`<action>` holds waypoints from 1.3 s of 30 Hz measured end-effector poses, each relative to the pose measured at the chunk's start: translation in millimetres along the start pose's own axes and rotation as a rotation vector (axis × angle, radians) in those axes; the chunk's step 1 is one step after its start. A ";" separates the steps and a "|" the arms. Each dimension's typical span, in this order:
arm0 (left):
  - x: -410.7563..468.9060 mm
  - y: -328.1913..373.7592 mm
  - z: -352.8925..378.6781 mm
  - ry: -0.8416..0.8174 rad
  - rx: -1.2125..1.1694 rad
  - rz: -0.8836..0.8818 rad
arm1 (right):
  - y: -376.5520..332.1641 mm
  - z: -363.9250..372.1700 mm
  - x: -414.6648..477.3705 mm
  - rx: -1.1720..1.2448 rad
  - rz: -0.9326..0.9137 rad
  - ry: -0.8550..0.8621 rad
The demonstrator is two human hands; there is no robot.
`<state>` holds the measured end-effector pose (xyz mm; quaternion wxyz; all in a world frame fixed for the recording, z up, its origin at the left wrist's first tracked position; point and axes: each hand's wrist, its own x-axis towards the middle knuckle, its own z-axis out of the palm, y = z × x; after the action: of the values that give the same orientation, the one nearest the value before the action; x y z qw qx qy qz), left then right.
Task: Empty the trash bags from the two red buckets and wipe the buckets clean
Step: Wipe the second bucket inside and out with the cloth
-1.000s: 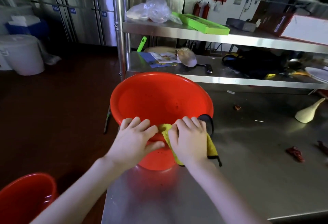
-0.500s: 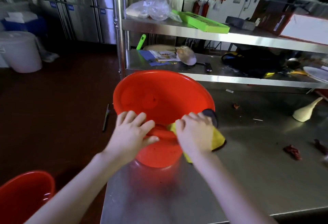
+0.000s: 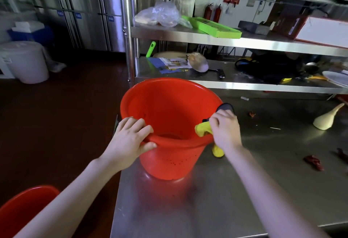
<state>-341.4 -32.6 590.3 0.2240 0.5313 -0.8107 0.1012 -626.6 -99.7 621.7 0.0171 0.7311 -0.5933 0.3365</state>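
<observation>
Steel worktable [image 3: 244, 190], commercial kitchen. Red bucket [image 3: 169, 106] stands base-down on it between my hands, mouth up, long axis roughly upright. Left hand [image 3: 130, 139] grips the near-left rim: fingers curled inside, thumb outside. Right hand [image 3: 225, 130] pinches a yellow cloth [image 3: 202, 129] over the right rim; the cloth's tail hangs outside the wall, down to the table. Second red bucket [image 3: 22, 211] sits low, below my left forearm, off the table. Blue door tags [image 3: 78, 15] beyond the left hand: too small to read.
</observation>
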 end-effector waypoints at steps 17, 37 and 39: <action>-7.4 37.7 13.3 0.162 -0.113 -0.095 | 25.9 3.3 18.6 -0.029 -0.196 -0.126; -73.6 14.2 25.8 0.385 -0.741 -1.178 | -90.2 33.7 -99.8 -0.267 -0.791 -0.231; -83.4 21.5 44.0 0.368 -0.794 -1.184 | -83.1 46.7 -104.1 -0.327 -0.781 -0.328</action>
<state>-344.2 26.7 513.9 0.5491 0.7335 -0.3129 -0.2502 -538.8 -5.9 563.4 0.1638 0.9314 -0.3133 0.0866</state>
